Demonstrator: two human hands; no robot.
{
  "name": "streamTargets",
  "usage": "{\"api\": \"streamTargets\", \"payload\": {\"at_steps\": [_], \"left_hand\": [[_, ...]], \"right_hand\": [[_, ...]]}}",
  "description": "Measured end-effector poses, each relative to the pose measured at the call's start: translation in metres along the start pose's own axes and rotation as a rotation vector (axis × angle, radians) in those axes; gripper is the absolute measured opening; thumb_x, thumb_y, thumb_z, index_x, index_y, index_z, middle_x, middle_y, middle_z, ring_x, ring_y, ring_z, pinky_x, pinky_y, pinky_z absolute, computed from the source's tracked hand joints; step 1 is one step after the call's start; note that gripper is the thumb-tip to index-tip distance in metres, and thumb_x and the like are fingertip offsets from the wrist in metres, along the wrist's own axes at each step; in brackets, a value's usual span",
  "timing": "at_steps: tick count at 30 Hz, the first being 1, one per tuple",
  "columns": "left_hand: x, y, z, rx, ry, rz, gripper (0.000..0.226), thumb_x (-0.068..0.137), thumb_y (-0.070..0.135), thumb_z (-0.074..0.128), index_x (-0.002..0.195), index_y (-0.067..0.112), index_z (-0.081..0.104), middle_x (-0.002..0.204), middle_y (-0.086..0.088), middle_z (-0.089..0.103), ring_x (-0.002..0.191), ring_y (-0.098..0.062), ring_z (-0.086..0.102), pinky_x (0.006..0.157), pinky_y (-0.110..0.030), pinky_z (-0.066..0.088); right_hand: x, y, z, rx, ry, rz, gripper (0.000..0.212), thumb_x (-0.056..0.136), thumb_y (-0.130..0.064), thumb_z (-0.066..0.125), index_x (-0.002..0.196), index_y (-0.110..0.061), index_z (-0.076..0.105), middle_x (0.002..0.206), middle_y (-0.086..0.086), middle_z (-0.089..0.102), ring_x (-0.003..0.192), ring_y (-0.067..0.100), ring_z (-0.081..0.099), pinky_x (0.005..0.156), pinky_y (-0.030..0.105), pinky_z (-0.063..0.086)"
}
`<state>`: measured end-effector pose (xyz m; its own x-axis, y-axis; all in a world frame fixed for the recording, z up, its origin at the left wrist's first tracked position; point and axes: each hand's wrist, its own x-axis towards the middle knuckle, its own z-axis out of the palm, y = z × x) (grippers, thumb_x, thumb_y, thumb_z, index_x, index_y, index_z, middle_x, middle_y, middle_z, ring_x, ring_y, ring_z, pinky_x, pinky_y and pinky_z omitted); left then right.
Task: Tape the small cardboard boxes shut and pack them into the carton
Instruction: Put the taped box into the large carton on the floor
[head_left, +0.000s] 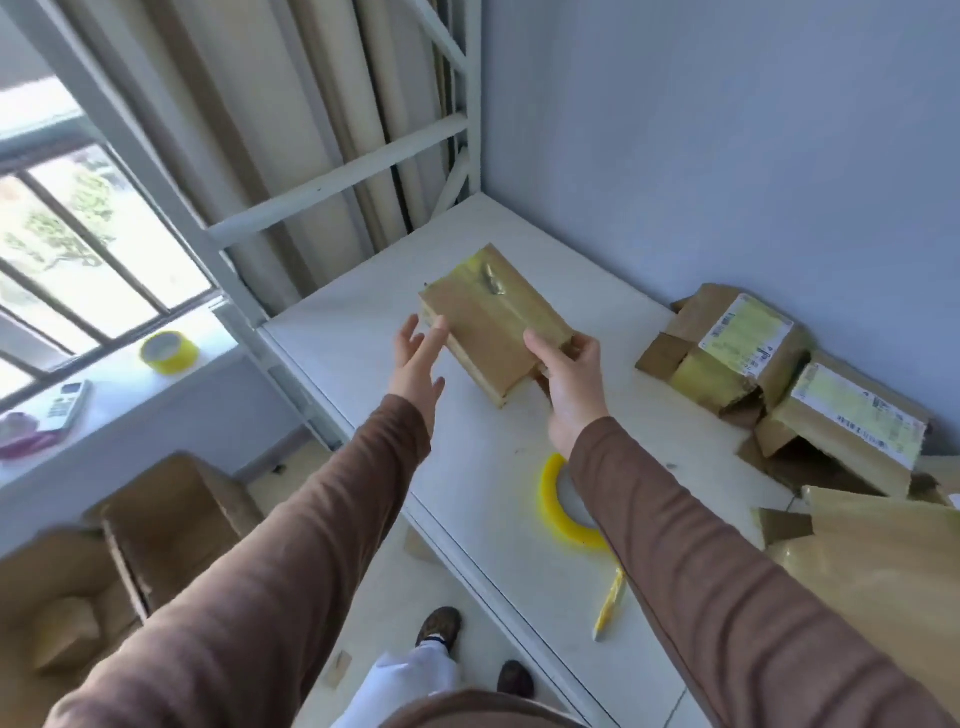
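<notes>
**Taped box held over the worktop**

My right hand (569, 382) grasps the near right corner of the small cardboard box (493, 325), thumb on top, holding it above the white worktop (363, 322). Its long axis runs from my grip up and away to the left, far end raised. My left hand (418, 364) is released, straight fingertips touching the box's left edge. Bare worktop lies beyond the grip. Right of it sit open boxes (737, 348); below it, a yellow tape roll (553, 501).
</notes>
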<state>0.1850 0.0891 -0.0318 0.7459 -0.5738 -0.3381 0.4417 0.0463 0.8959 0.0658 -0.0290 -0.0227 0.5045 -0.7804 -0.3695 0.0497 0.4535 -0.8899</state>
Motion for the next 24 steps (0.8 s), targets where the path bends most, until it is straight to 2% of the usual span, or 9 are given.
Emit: {"api": "streamTargets", "payload": {"at_steps": [3, 7, 10, 13, 17, 21, 23, 24], "left_hand": [[-0.038, -0.01, -0.025, -0.059, 0.034, -0.003, 0.084, 0.08, 0.054, 0.073, 0.152, 0.04, 0.032, 0.156, 0.001, 0.04, 0.139, -0.02, 0.043, 0.118, -0.052, 0.034], [-0.085, -0.02, -0.066, -0.109, 0.132, 0.053, 0.078, 0.082, 0.046, 0.073, 0.148, 0.043, 0.032, 0.145, 0.002, 0.053, 0.13, -0.015, 0.056, 0.111, -0.048, 0.043], [-0.109, -0.023, -0.097, -0.139, 0.206, 0.086, 0.077, 0.085, 0.039, 0.073, 0.15, 0.039, 0.031, 0.141, -0.002, 0.057, 0.125, -0.02, 0.061, 0.106, -0.044, 0.05], [-0.127, -0.024, -0.134, -0.189, 0.265, 0.115, 0.072, 0.09, 0.031, 0.073, 0.15, 0.033, 0.032, 0.139, -0.008, 0.059, 0.123, -0.024, 0.063, 0.107, -0.046, 0.05], [-0.149, -0.018, -0.187, -0.243, 0.32, 0.133, 0.078, 0.08, 0.031, 0.075, 0.146, 0.028, 0.034, 0.134, -0.01, 0.062, 0.122, -0.026, 0.065, 0.107, -0.048, 0.05], [-0.165, -0.014, -0.259, -0.269, 0.352, 0.11, 0.076, 0.078, 0.027, 0.076, 0.142, 0.029, 0.035, 0.129, -0.009, 0.064, 0.123, -0.03, 0.064, 0.105, -0.051, 0.051], [-0.174, -0.011, -0.301, -0.238, 0.358, 0.083, 0.079, 0.077, 0.029, 0.077, 0.144, 0.031, 0.035, 0.135, -0.009, 0.06, 0.121, -0.025, 0.065, 0.097, -0.046, 0.056], [-0.18, -0.008, -0.322, -0.216, 0.363, 0.068, 0.082, 0.076, 0.03, 0.078, 0.146, 0.032, 0.035, 0.138, -0.008, 0.058, 0.12, -0.021, 0.066, 0.092, -0.042, 0.056]], "right_hand": [[-0.025, 0.018, 0.023, 0.003, -0.098, 0.001, 0.053, 0.079, -0.023, 0.087, 0.113, -0.019, 0.047, 0.132, 0.016, 0.061, 0.112, 0.022, 0.066, 0.108, 0.043, 0.05], [-0.063, 0.049, 0.056, -0.029, -0.204, 0.003, 0.059, 0.067, -0.03, 0.087, 0.11, -0.019, 0.046, 0.13, 0.02, 0.061, 0.119, 0.03, 0.064, 0.105, 0.046, 0.052], [-0.087, 0.073, 0.077, -0.054, -0.263, 0.021, 0.06, 0.067, -0.031, 0.087, 0.109, -0.019, 0.047, 0.13, 0.022, 0.06, 0.116, 0.031, 0.065, 0.104, 0.047, 0.053], [-0.112, 0.094, 0.102, -0.069, -0.319, 0.036, 0.059, 0.067, -0.03, 0.087, 0.109, -0.019, 0.046, 0.13, 0.021, 0.06, 0.109, 0.027, 0.067, 0.1, 0.044, 0.056], [-0.142, 0.123, 0.145, -0.106, -0.355, 0.068, 0.062, 0.066, -0.031, 0.088, 0.11, -0.019, 0.046, 0.131, 0.022, 0.059, 0.117, 0.034, 0.065, 0.1, 0.053, 0.055], [-0.172, 0.165, 0.194, -0.162, -0.372, 0.095, 0.059, 0.077, -0.024, 0.088, 0.119, -0.015, 0.047, 0.127, 0.015, 0.063, 0.114, 0.027, 0.066, 0.099, 0.042, 0.056], [-0.19, 0.188, 0.222, -0.171, -0.388, 0.12, 0.055, 0.083, -0.018, 0.084, 0.122, -0.014, 0.046, 0.126, 0.013, 0.063, 0.108, 0.022, 0.066, 0.094, 0.036, 0.058], [-0.199, 0.202, 0.237, -0.176, -0.396, 0.137, 0.054, 0.083, -0.018, 0.084, 0.121, -0.015, 0.046, 0.125, 0.011, 0.063, 0.107, 0.022, 0.066, 0.095, 0.037, 0.058]]}}
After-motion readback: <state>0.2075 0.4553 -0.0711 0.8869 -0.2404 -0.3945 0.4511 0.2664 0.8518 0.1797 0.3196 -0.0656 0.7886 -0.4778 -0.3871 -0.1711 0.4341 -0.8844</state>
